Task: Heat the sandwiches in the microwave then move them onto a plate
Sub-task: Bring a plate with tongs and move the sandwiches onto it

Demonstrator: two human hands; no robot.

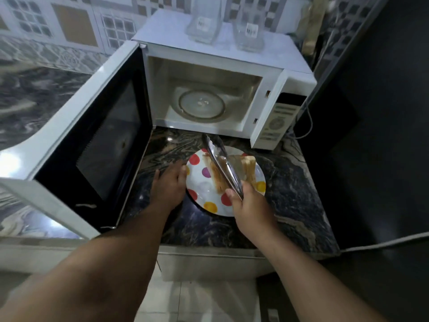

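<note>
A white plate with coloured dots rests on the dark marble counter in front of the white microwave. Two sandwich pieces lie on it: one near the middle, another toward the right rim. My left hand lies flat on the counter, its thumb touching the plate's left rim. My right hand grips metal tongs that reach over the sandwiches, tips pointing at the microwave. The microwave door stands wide open to the left; only the glass turntable is inside.
Two clear glass containers stand on top of the microwave. The control panel is on its right side, with a white cable behind. A dark wall or appliance bounds the right. The counter's front edge runs just below the plate.
</note>
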